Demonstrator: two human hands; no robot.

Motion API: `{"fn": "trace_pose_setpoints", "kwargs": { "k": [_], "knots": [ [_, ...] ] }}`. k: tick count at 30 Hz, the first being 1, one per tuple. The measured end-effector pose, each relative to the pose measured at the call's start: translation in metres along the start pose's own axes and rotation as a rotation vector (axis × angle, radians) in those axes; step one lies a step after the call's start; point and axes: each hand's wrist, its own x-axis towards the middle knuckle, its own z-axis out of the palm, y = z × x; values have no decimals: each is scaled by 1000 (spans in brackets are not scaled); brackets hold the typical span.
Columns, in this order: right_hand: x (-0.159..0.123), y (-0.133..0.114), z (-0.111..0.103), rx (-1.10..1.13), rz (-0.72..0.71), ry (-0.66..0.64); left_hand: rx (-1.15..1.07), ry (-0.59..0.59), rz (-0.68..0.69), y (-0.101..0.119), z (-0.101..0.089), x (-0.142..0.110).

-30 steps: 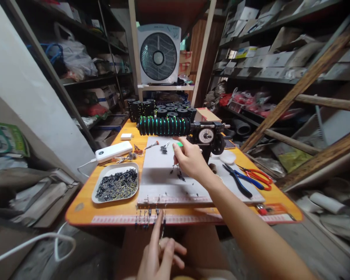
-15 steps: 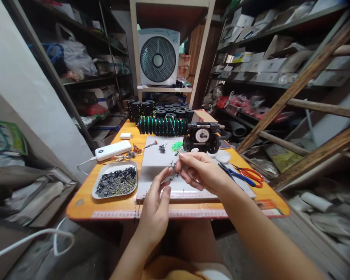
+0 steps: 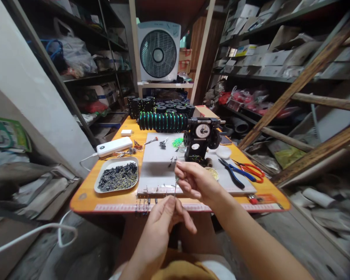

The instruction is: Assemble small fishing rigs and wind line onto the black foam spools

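Note:
My right hand is raised over the front edge of the orange table, pinching the top of a small wire-legged component. My left hand is just below it, fingers closed on the component's thin lower leads. Behind my hands lies a grey work mat, with several finished components hanging in a row off its front edge. A white tray of small dark components sits to the left. A black hand-crank winder with a dial stands on the mat, carrying a row of green-and-black coils.
Blue-handled pliers and red-handled scissors lie on the table's right side. A white power bank with a cable lies at the left. Stacks of black rings and a box fan stand behind. Cluttered shelves line both sides.
My left hand rose from my lap and joined my right hand. My right hand came back from near the winder, and both now hold a component at the table's front edge.

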Motion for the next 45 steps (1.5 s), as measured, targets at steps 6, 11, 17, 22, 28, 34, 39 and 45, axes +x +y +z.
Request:
{"fn": "trace_pose_setpoints", "kwargs": {
  "k": [6, 11, 17, 22, 28, 34, 39, 45],
  "knots": [
    [0, 3, -2, 17, -24, -18, -257, -49, -194, -9, -7, -15],
    [0, 3, -3, 12, -19, -8, -282, -125, -202, -14, -15, -18],
    [-2, 4, -3, 5, -16, -6, -314, -160, -197, -16, -18, -20],
    [-3, 2, -3, -3, -17, -8, -326, -161, -199, -17, -18, -20],
    [-3, 0, -3, 5, -12, 1, -330, -160, -206, -17, -15, -20],
    [-5, -5, -4, -109, -61, -18, 73, -10, -51, 2, -13, -10],
    [-8, -12, -1, -353, -120, 17, 304, 42, 99, 20, -8, 13],
    [-11, -19, 5, -479, -116, 57, 514, 88, 155, 28, -2, 27]
  ]
}}
